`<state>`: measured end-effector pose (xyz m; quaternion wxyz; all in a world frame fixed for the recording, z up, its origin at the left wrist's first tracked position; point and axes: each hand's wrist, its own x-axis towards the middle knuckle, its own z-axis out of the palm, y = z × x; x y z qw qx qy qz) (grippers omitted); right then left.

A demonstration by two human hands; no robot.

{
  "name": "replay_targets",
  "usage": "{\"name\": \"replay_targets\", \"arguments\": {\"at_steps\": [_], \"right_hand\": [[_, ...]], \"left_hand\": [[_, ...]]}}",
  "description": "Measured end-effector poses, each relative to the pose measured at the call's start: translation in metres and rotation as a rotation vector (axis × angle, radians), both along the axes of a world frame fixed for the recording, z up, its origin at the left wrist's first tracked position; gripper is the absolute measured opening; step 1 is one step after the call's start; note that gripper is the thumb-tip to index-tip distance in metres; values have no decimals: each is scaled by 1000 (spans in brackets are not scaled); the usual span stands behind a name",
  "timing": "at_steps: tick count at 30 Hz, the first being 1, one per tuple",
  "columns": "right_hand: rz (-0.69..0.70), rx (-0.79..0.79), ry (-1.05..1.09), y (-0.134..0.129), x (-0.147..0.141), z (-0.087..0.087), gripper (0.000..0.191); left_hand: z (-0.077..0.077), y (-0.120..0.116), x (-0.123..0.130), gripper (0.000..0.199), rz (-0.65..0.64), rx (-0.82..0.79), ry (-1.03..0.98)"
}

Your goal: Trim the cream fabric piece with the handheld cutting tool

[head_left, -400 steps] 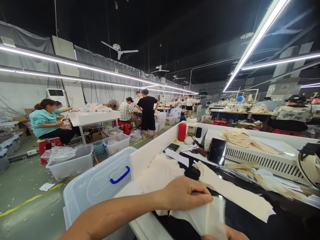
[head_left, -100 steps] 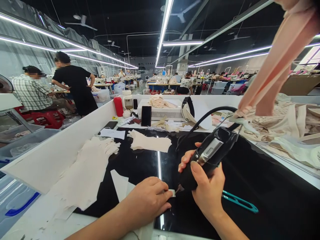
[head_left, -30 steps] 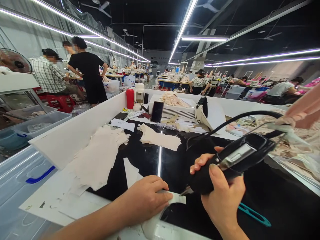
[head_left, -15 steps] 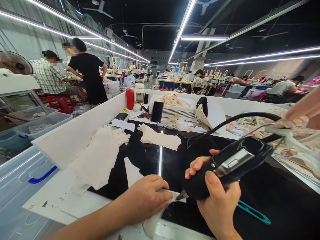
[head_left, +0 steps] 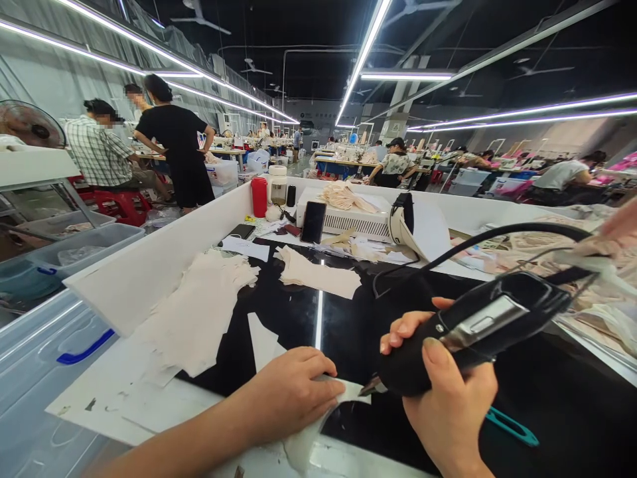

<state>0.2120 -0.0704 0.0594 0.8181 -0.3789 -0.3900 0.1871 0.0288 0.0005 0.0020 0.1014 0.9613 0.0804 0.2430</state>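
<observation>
My right hand (head_left: 442, 385) is closed around a black corded power tool (head_left: 478, 332) with a silver plate on its side. The tool's small metal tip (head_left: 373, 385) is at the right end of a pale fabric piece (head_left: 354, 393). On the left part of that piece my left hand (head_left: 298, 392) lies with its fingers stretched out, pressing it against the black tabletop (head_left: 368, 425). The fabric under my palm is hidden. Beside my right wrist lies a teal slotted tool (head_left: 512, 426), partly hidden by the arm.
Stacks of pale fabric (head_left: 199, 318) and cut pieces (head_left: 321, 273) lie ahead. A propped phone (head_left: 313, 222), a red cup (head_left: 259, 197) and a white ventilated box (head_left: 365, 222) stand behind. A blurred hand (head_left: 620, 229) is near the cable at right. Co-workers sit farther back.
My right hand and the power tool have moved to the right, drawing the metal tip toward the end of the fabric. My left hand stays in place.
</observation>
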Motion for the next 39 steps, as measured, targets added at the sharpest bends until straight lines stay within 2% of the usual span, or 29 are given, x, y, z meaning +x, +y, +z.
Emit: {"name": "replay_targets", "arguments": {"at_steps": [8,13,17,19,24,28,39], "right_hand": [[10,-10,-64,-2,1,-7,33],[0,-33,-67,-3,3,-7,34],[-9,-39,-72,-5,3,-8,34],[-28,-50,-61,-6,1,-7,34],[-77,-98,-36,-9,-3,-5,35],[-73,-100,-50,-13,-3,-5,38],[-102,-124,-37,-23,-11,-9,41]], "left_hand": [[-2,0,1,17,3,13,-19],[5,-3,-1,17,31,70,-70],[9,-16,-7,25,48,128,-32],[5,-23,-10,31,72,101,-6],[-9,-31,-13,45,182,-91,52],[-7,-30,-11,45,233,-170,97],[-6,-26,-9,37,214,-144,122]]}}
